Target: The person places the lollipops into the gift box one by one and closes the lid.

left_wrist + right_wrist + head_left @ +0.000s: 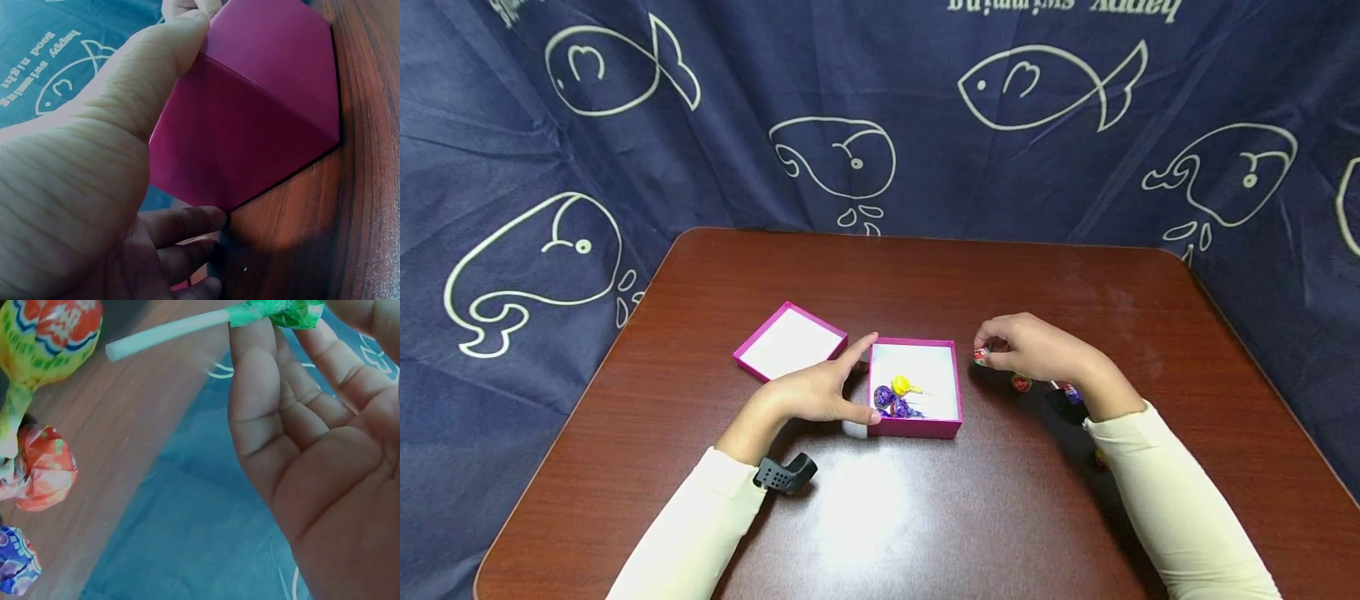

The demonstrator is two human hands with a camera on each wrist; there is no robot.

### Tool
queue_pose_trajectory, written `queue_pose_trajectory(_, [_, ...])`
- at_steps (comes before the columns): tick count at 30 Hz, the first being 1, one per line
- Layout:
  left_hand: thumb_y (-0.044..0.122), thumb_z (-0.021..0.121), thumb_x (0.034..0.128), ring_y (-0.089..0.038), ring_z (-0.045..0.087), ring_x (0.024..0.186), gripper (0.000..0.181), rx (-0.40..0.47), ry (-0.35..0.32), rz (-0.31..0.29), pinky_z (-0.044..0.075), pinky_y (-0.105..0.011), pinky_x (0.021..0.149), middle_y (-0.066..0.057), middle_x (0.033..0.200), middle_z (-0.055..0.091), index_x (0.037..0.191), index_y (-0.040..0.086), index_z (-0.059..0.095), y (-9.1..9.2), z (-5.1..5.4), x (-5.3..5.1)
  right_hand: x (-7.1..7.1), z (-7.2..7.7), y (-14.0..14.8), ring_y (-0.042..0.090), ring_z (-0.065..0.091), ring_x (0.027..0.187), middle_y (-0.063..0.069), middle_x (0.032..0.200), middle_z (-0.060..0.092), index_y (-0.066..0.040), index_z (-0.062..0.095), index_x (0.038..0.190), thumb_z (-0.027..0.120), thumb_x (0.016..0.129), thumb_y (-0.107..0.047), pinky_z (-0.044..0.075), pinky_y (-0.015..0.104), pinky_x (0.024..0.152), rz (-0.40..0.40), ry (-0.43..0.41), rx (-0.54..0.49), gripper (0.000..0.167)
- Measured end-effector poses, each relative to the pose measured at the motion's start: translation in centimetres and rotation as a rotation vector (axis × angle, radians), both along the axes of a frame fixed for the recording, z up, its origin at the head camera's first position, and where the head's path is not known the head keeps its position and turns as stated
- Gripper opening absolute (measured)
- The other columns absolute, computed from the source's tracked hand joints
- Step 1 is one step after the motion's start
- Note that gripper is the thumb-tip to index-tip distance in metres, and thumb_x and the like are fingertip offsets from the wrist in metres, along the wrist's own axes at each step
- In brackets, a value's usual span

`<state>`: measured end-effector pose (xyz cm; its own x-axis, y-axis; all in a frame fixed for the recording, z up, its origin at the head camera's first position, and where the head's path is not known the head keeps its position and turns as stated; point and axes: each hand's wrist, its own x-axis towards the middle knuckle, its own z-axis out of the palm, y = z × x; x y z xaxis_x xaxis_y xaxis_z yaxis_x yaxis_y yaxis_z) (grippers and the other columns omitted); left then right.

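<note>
Head view: pinches a red-and-green lollipop (981, 356) between thumb and fingers of the right hand (1037, 348), just right of an open pink box (915, 427) on the brown table (887, 283). Rests the left hand (808, 393) against the left side of that box, with thumb and forefinger spread wide, one at the front left corner, the other near the back left. Holds inside the box, toward its front left part on the white bottom, a yellow lollipop (900, 385) and, just in front, a cluster of purple lollipops (901, 408). Lies to the left of the box, near the left hand: a shallow pink-rimmed lid (790, 344), white inside facing up. Wears a dark grey strap (785, 475) at the left wrist. Seen from the right wrist: a white stick jutting from green wrapping at the fingertips, and near it on the table a yellow-and-red lollipop (50, 356), a red-orange lollipop (47, 472) and a blue-purple lollipop (17, 562). Seen from the left wrist: the thumb at the rim of the box, and a fingertip touching lower down. Hangs behind the table: a blue cloth (737, 100) with white fish and whale outlines.
</note>
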<state>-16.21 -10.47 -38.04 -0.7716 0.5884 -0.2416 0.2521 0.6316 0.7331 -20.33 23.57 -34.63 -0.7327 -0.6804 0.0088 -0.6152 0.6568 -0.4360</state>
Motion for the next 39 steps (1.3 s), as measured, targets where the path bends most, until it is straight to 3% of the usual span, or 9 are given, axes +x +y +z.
queue_pose_trajectory(12, [0.042,0.083,0.0799,-0.026,0.044,0.134,0.114,0.002,0.005,-0.001,0.029,-0.043,0.114,-0.013,0.153,0.04,0.161,0.021,0.005,0.0,-0.3,0.0,0.4,0.8,-1.0,0.009,0.055,0.074,-0.007,0.09,0.06,-0.015,0.067,0.096,0.068,0.09,-0.005,0.048,0.029,0.066,0.004,-0.006,-0.018,0.012])
queue_pose_trajectory(21, [0.041,0.083,0.08,-0.026,0.044,0.133,0.114,0.012,0.016,0.001,0.03,-0.043,0.114,-0.015,0.152,0.04,0.161,0.02,0.005,0.0,-0.3,0.0,0.5,1.6,-2.7,0.01,0.056,0.081,-0.007,0.092,0.063,-0.014,0.068,0.095,0.069,0.088,-0.004,0.049,0.036,0.074,0.055,0.057,-0.078,0.012])
queue_pose_trajectory(28, [0.041,0.083,0.0797,-0.025,0.039,0.138,0.115,0.018,0.003,0.005,0.027,-0.042,0.115,-0.013,0.157,0.032,0.161,0.021,0.005,0.0,-0.4,0.0,0.5,2.1,-4.1,0.016,0.058,0.082,-0.006,0.093,0.062,-0.013,0.068,0.096,0.068,0.088,-0.005,0.049,0.035,0.075,0.093,0.066,-0.09,0.012])
queue_pose_trajectory(39, [0.04,0.083,0.0799,-0.026,0.041,0.136,0.113,0.019,0.002,0.008,0.029,-0.043,0.114,-0.015,0.155,0.036,0.161,0.022,0.006,0.1,-0.4,0.0,0.9,2.6,-6.6,0.014,0.056,0.082,-0.005,0.092,0.062,-0.012,0.068,0.096,0.069,0.087,-0.004,0.048,0.031,0.073,0.141,0.08,-0.114,0.012])
